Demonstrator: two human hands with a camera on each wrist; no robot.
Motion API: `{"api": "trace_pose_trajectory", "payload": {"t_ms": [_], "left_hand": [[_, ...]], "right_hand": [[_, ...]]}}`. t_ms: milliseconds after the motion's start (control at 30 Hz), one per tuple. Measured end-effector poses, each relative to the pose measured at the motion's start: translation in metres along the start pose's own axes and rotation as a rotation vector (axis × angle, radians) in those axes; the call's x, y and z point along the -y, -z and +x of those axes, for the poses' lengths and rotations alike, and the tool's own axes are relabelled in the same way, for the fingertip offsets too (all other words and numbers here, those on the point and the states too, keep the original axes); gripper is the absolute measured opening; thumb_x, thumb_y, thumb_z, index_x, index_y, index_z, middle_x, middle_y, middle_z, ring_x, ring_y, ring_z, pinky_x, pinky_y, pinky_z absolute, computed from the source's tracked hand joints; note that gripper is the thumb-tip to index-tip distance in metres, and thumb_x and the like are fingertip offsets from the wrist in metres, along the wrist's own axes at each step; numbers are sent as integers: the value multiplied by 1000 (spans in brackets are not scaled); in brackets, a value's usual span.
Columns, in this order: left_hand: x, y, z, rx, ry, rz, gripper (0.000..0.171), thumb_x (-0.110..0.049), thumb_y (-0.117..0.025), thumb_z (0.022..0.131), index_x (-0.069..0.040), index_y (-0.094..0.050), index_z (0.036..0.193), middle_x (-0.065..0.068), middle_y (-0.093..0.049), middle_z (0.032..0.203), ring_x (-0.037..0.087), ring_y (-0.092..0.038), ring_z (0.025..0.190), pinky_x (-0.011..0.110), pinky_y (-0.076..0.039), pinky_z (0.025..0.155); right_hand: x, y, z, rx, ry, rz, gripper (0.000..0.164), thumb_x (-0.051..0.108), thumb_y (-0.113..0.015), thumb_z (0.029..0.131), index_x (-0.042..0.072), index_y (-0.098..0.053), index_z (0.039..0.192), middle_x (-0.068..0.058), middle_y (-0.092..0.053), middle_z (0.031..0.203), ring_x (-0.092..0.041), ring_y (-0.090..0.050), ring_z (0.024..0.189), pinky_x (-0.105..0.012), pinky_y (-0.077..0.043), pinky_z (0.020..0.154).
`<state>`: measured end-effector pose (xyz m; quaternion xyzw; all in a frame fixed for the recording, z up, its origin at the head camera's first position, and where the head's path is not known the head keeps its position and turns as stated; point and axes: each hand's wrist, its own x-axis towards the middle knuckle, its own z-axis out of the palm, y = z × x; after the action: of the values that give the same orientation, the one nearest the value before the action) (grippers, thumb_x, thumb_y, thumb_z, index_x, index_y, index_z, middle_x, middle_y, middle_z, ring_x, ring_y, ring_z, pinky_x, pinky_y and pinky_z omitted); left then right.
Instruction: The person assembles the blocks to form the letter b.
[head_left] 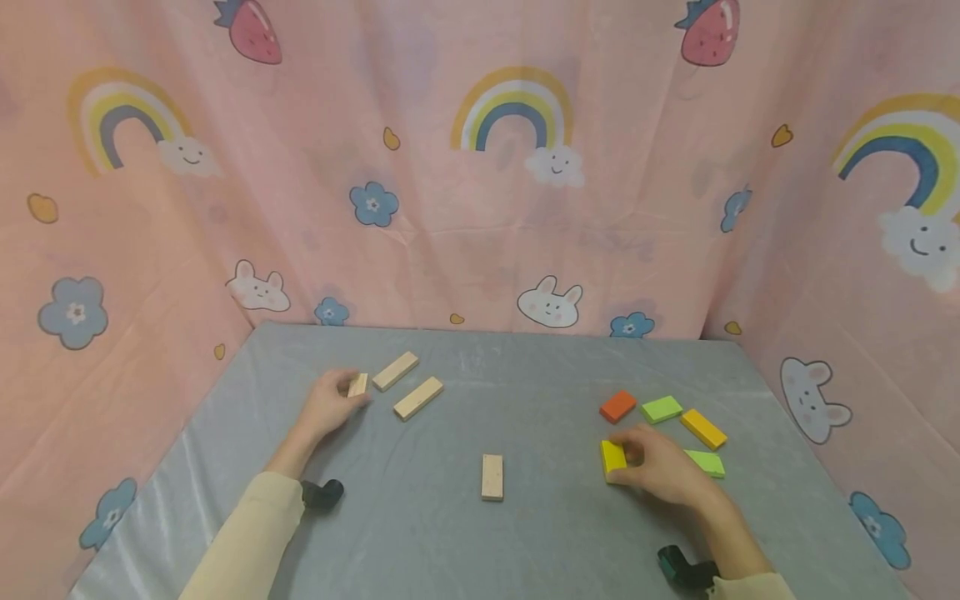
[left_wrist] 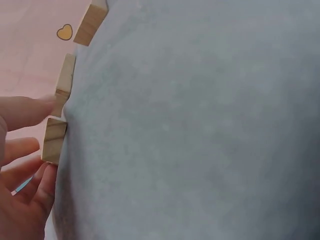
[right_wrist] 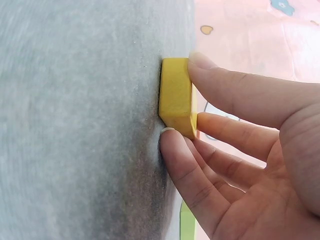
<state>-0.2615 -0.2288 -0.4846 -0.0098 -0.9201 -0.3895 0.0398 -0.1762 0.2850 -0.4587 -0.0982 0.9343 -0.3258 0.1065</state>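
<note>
At the table's left, my left hand (head_left: 332,402) has thumb and fingers around a plain wooden block (head_left: 357,385). Seen from the left wrist, that wooden block (left_wrist: 54,141) lies between the thumb and the lower fingers (left_wrist: 46,187). Two more wooden blocks (head_left: 395,371) (head_left: 418,398) lie just right of this hand. On the right side, my right hand (head_left: 663,467) grips a yellow block (head_left: 613,460) by its edges. The right wrist view has the thumb on one end of the yellow block (right_wrist: 175,87) and a fingertip at the other; the block appears to touch the cloth.
A single wooden block (head_left: 492,477) lies mid-table. Around the right hand are a red-orange block (head_left: 618,407), a green block (head_left: 662,409), an orange-yellow block (head_left: 703,428) and a partly hidden green block (head_left: 707,463). Grey cloth (head_left: 540,400) covers the table; a pink printed curtain (head_left: 480,250) surrounds it.
</note>
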Motion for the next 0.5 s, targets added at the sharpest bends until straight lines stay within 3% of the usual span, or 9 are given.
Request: {"api": "trace_pose_trajectory", "payload": {"t_ms": [500], "left_hand": [[0,3,-4,30,-43,20,55,-20,-79,90,8,-60,133,26,-59,128,42,-57,117,60,-46,99]], "right_hand": [[2,0,-1,4,-11,1,58,29,-87,80,2,-67,127,-3,-64,109,-22,-58,97,-43,-52,85]]}}
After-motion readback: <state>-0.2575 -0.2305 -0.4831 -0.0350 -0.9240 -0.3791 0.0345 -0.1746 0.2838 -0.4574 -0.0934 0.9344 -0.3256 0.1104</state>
